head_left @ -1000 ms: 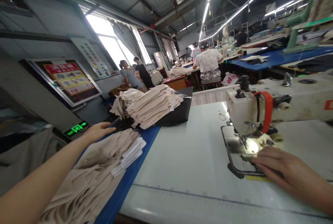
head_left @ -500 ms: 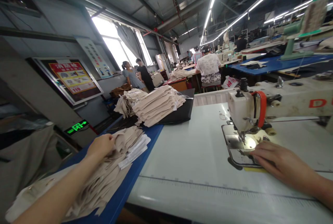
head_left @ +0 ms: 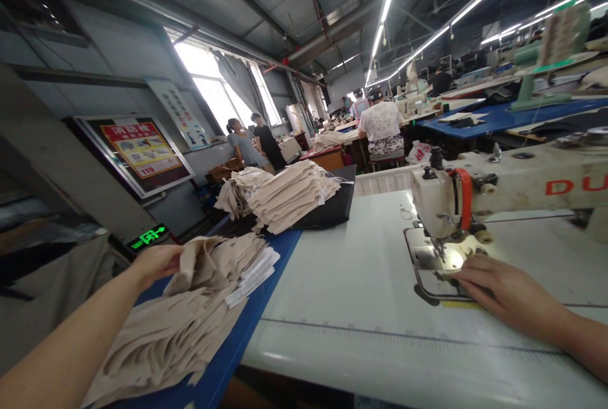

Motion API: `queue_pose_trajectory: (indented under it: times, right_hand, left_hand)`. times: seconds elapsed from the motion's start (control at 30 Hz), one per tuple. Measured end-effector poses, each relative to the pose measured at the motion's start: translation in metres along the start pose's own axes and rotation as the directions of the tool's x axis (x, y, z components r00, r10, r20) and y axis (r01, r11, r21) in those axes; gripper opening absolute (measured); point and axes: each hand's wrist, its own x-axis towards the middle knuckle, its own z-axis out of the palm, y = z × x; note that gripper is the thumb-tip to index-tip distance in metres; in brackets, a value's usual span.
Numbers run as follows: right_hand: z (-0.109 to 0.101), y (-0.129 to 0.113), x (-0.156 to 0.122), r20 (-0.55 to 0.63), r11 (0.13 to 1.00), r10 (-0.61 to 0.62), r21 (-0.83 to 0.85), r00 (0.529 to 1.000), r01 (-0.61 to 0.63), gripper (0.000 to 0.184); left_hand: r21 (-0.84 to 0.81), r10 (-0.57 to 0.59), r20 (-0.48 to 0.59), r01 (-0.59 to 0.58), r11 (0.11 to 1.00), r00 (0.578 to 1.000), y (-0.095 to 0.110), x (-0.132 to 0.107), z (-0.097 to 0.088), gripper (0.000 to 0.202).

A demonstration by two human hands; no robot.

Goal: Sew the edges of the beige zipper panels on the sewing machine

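Note:
My left hand pinches the edge of a beige fabric piece, its near end folded up off the stack. Under it, a long pile of beige fabric pieces lies fanned out on a blue surface, with white strips along its right side. My right hand rests on the sewing machine bed, fingers bent together beside the lit needle plate. A small dull scrap shows at those fingertips; what they hold is too hidden to name. The sewing machine stands just above and behind that hand.
Behind the pile, stacked beige pieces sit on a black folded sheet. A ruler strip runs along the front of the pale table. Two people stand by the windows; another person sits ahead.
My left hand has moved left, drawing the top fabric piece's edge up and over. My right hand keeps its place by the needle plate. The view has shifted slightly.

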Motion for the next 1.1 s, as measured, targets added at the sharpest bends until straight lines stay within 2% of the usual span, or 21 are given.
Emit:
queue_pose_trajectory:
  times: [0.1,0.17,0.23,0.3,0.37,0.43,0.5,0.57,0.63,0.67,0.7,0.77,0.8,0.83,0.9,1.0,1.03,1.07,1.1]
  right_hand:
    - [0.000,0.000,0.000,0.012,1.000,0.005,-0.008,1.000,-0.005,0.027]
    - [0.000,0.000,0.000,0.018,1.000,0.010,-0.013,1.000,-0.010,0.028]
    - [0.000,0.000,0.000,0.025,1.000,0.010,-0.016,1.000,-0.009,0.028]
    - [0.000,-0.001,0.000,0.030,1.000,0.013,-0.020,0.999,-0.012,0.029]
    - [-0.001,-0.002,0.001,0.030,0.999,0.023,-0.025,0.999,-0.023,0.029]
    - [-0.002,-0.004,0.001,0.028,0.999,0.029,-0.033,0.999,-0.028,0.029]
    - [-0.003,-0.005,0.002,0.027,0.999,0.022,-0.049,0.999,-0.021,0.031]
    - [-0.004,-0.006,0.003,0.035,0.997,0.018,-0.080,0.999,-0.015,0.033]
    - [-0.005,-0.007,0.005,0.046,0.993,0.027,-0.114,0.999,-0.022,0.034]
    - [-0.006,-0.007,0.005,0.050,0.991,0.036,-0.130,0.998,-0.029,0.034]
    - [-0.006,-0.007,0.006,0.052,0.989,0.044,-0.144,0.998,-0.036,0.034]
    - [-0.007,-0.008,0.007,0.053,0.986,0.059,-0.161,0.997,-0.050,0.032]
    - [-0.007,-0.008,0.008,0.053,0.985,0.065,-0.165,0.996,-0.056,0.030]
    - [-0.008,-0.009,0.009,0.052,0.984,0.071,-0.167,0.996,-0.061,0.029]
    - [-0.008,-0.009,0.010,0.050,0.983,0.081,-0.168,0.995,-0.072,0.026]
    - [-0.009,-0.010,0.012,0.049,0.982,0.089,-0.172,0.995,-0.079,0.022]
    - [-0.010,-0.009,0.012,0.049,0.982,0.089,-0.169,0.995,-0.080,0.021]
    - [-0.010,-0.009,0.012,0.050,0.983,0.087,-0.165,0.995,-0.078,0.021]
    - [-0.011,-0.009,0.012,0.053,0.984,0.084,-0.159,0.995,-0.074,0.022]
  left_hand:
    - [0.064,-0.105,-0.144,0.115,0.991,0.984,0.009,-0.005,-0.011,0.014]
    - [0.120,-0.121,-0.308,0.164,0.979,0.944,0.020,-0.009,-0.020,0.028]
    - [0.168,-0.069,-0.430,0.154,0.974,0.900,0.036,-0.014,-0.028,0.041]
    - [0.233,0.084,-0.471,0.032,0.972,0.878,0.059,-0.023,-0.033,0.046]
    - [0.313,0.305,-0.425,-0.177,0.933,0.852,0.087,-0.038,-0.030,0.045]
    - [0.363,0.517,-0.312,-0.403,0.840,0.797,0.116,-0.062,-0.015,0.040]
    - [0.320,0.653,-0.157,-0.588,0.743,0.741,0.141,-0.094,0.016,0.034]
    - [0.141,0.711,0.015,-0.706,0.694,0.703,0.159,-0.133,0.061,0.030]
    - [0.022,0.744,0.163,-0.757,0.653,0.647,0.169,-0.175,0.115,0.027]
    - [-0.093,0.731,0.295,-0.743,0.663,0.616,0.172,-0.196,0.141,0.027]
    - [-0.149,0.734,0.353,-0.739,0.657,0.580,0.175,-0.215,0.165,0.026]
    - [-0.240,0.751,0.415,-0.734,0.635,0.514,0.179,-0.246,0.203,0.022]
    - [-0.273,0.760,0.421,-0.730,0.627,0.495,0.182,-0.256,0.215,0.022]
    - [-0.312,0.764,0.427,-0.714,0.627,0.484,0.185,-0.264,0.223,0.023]
    - [-0.406,0.760,0.445,-0.650,0.642,0.474,0.191,-0.269,0.227,0.027]
    - [-0.565,0.757,0.475,-0.504,0.653,0.449,0.193,-0.265,0.214,0.037]
    - [-0.600,0.758,0.469,-0.467,0.650,0.452,0.191,-0.263,0.208,0.041]
    - [-0.614,0.754,0.456,-0.445,0.651,0.473,0.185,-0.260,0.204,0.044]
    - [-0.605,0.741,0.434,-0.443,0.661,0.512,0.177,-0.258,0.200,0.047]
